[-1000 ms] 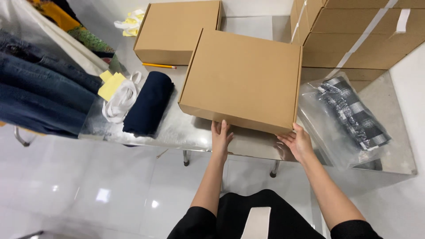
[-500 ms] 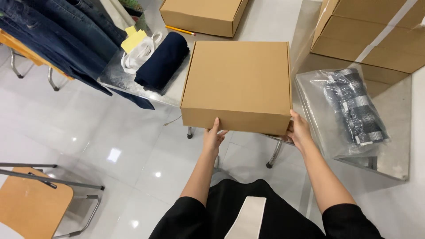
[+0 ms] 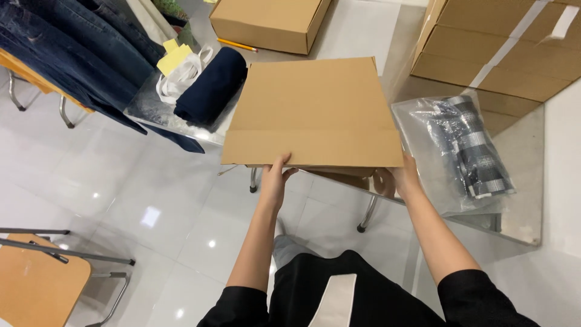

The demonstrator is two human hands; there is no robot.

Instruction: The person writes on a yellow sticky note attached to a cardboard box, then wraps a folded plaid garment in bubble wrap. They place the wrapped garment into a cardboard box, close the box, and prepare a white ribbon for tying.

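A flat brown cardboard box (image 3: pixel 315 109) is lifted off the metal table (image 3: pixel 520 151), its lid flap hanging over the near edge. My left hand (image 3: pixel 275 178) grips the box's near left underside, thumb on the flap. At the near right corner, my right hand (image 3: pixel 399 177) holds the box from below, partly hidden by the flap. A clear plastic bag with a grey plaid garment (image 3: pixel 466 148) lies just right of the box.
A folded navy garment (image 3: pixel 212 85), white cord and yellow notes (image 3: pixel 175 57) lie on the table's left end. Another brown box (image 3: pixel 269 21) and a pencil (image 3: pixel 237 45) sit farther back. Stacked cartons (image 3: pixel 502 42) stand at right. Jeans (image 3: pixel 66 60) hang left; a wooden chair (image 3: pixel 36 284) stands near left.
The box has come off the table towards me and its front flap now hangs over my hands. My view has shifted back and left.
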